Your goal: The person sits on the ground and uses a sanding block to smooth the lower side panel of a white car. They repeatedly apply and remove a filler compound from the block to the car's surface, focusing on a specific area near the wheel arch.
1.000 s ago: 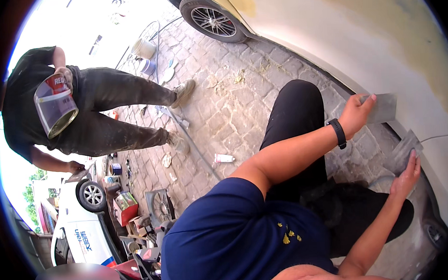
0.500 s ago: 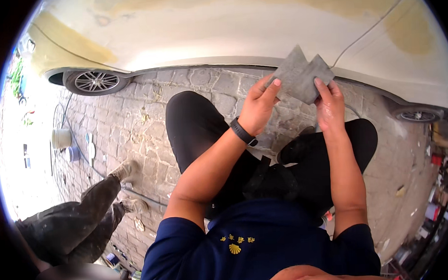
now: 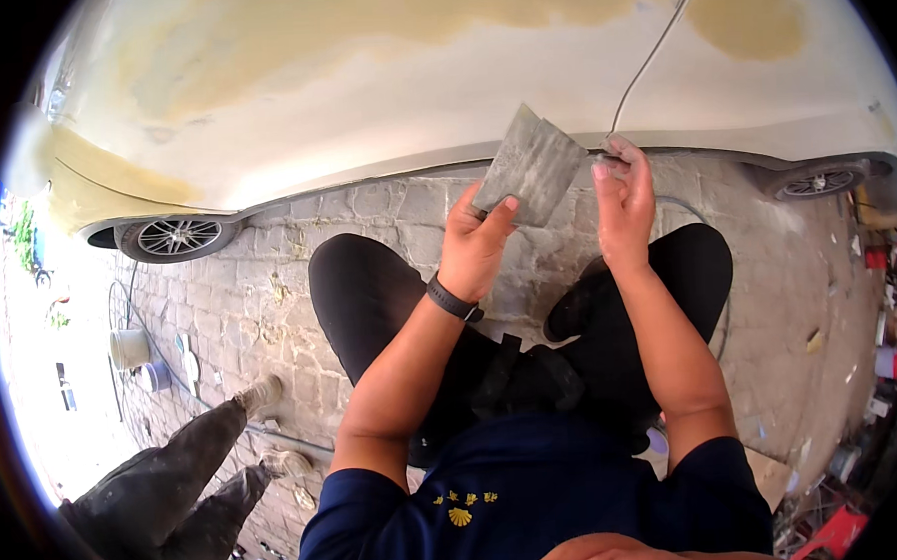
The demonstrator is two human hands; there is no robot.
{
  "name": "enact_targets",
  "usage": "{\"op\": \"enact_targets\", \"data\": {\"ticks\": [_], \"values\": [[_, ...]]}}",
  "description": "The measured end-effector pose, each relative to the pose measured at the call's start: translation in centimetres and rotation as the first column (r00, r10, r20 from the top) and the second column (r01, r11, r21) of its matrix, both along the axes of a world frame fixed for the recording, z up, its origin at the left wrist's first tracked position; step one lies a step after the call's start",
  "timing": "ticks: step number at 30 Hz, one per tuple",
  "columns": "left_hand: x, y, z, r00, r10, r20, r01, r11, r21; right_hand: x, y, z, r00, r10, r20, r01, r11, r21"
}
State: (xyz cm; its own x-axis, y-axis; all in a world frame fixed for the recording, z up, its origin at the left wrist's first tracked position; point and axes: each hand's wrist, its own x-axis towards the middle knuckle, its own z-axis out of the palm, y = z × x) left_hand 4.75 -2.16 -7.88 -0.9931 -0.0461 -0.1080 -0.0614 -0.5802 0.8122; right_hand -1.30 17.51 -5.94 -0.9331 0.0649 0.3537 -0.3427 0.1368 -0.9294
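Observation:
My left hand (image 3: 477, 241) pinches the lower left corner of a grey, worn, folded sheet of sandpaper (image 3: 534, 166), thumb on top. The sheet is tilted, in front of the lower edge of a pale car body (image 3: 381, 113). To the right of the sheet and apart from it, my right hand (image 3: 626, 207) is raised, its fingers loosely bent and the thumb apart from them. Nothing shows in it, and its fingertips look dusty. Tan patches (image 3: 747, 12) mark the car's side, and a panel seam (image 3: 649, 61) runs down toward my right hand.
The car's wheels (image 3: 178, 237) stand at left and right on stone paving (image 3: 240, 309). Another person's legs (image 3: 178, 492) are at the lower left, near a hose (image 3: 311, 444). A bucket (image 3: 129, 348) stands farther left. Assorted items, including a red one (image 3: 835, 533), line the right edge.
My right hand has let go of the sandpaper and moved apart from it. My left hand keeps the sheet, now more closely folded. The view has shifted, showing more of the car.

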Motion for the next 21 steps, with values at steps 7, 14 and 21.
{"op": "enact_targets", "data": {"ticks": [7,14,21], "values": [[0.7,-1.2,1.8,0.999,0.053,-0.002,-0.053,0.995,-0.082,2.9,-2.2,-0.6,0.871,0.467,-0.156,-0.078,0.443,0.893],[7.7,-5.2,4.1,0.97,0.237,0.057,-0.237,0.972,-0.009,3.7,-3.4,0.0,0.866,0.425,-0.262,-0.195,0.77,0.607],[15.5,-6.6,3.9,0.933,0.291,0.213,-0.345,0.892,0.293,7.3,-10.0,2.9,0.413,0.811,-0.415,-0.322,0.556,0.767]]}}
